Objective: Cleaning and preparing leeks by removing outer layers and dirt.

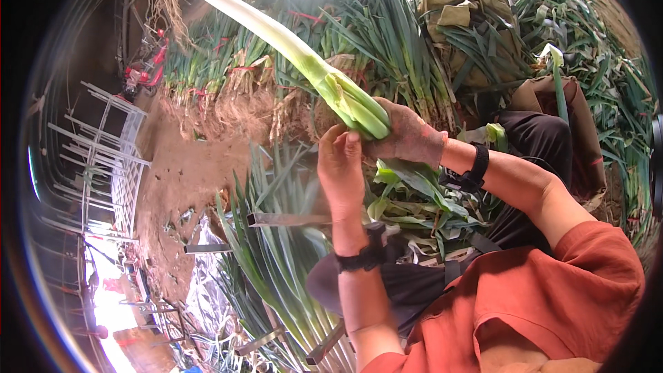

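A large green onion (pixel 273 33) slants across the upper middle, its long white stalk and stringy roots (pixel 166 0) pointing to the upper left. My right hand (pixel 409 137), in a stained work glove, is closed around its green end. Just left of that grip is my bare left hand (pixel 342 169), its thumb and fingertips pinched together against the underside of the green leaves. Whatever lies in that pinch is too small to make out. Loose green leaves (pixel 421 190) lie below my hands, between my legs.
Tied bundles of green onions (pixel 242 90) lie on the earth floor ahead. More onions (pixel 276 262) rest on a metal-barred stand at lower left. A canvas sack (pixel 476 27) and a leaf heap (pixel 601 97) are to the right. A white rack (pixel 110 159) stands far left.
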`<state>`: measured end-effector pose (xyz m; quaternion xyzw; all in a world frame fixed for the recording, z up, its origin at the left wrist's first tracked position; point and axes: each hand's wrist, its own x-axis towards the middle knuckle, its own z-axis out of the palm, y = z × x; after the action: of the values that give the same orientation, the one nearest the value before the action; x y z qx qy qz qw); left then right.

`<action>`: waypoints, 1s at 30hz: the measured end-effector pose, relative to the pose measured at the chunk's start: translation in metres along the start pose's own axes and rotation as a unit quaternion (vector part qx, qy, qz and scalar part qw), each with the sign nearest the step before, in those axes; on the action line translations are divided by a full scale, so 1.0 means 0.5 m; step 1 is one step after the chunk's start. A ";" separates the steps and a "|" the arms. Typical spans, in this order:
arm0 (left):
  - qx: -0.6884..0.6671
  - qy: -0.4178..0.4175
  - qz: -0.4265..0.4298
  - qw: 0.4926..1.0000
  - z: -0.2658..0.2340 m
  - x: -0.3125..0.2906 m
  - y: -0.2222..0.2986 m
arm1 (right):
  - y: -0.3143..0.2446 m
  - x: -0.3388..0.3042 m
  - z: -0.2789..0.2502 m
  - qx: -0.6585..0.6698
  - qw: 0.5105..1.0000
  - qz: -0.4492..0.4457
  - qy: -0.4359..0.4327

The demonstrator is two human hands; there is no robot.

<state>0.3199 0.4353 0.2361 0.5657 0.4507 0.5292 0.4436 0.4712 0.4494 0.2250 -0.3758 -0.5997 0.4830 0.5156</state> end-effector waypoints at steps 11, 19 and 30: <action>0.115 -0.058 0.046 0.991 -0.134 -0.048 0.015 | -0.100 0.076 -0.030 0.153 0.979 -0.040 -0.125; 0.036 -0.118 -0.078 0.989 -0.045 -0.057 0.023 | -0.107 0.065 -0.009 0.175 0.975 -0.021 -0.139; 0.265 -0.156 -0.052 0.950 -0.036 0.019 -0.033 | -0.068 0.050 -0.016 0.067 0.993 -0.030 -0.088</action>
<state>0.3016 0.4484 0.2228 0.7137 0.5289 0.2723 0.3698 0.4760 0.4664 0.2642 -0.2789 -0.6197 0.5375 0.4992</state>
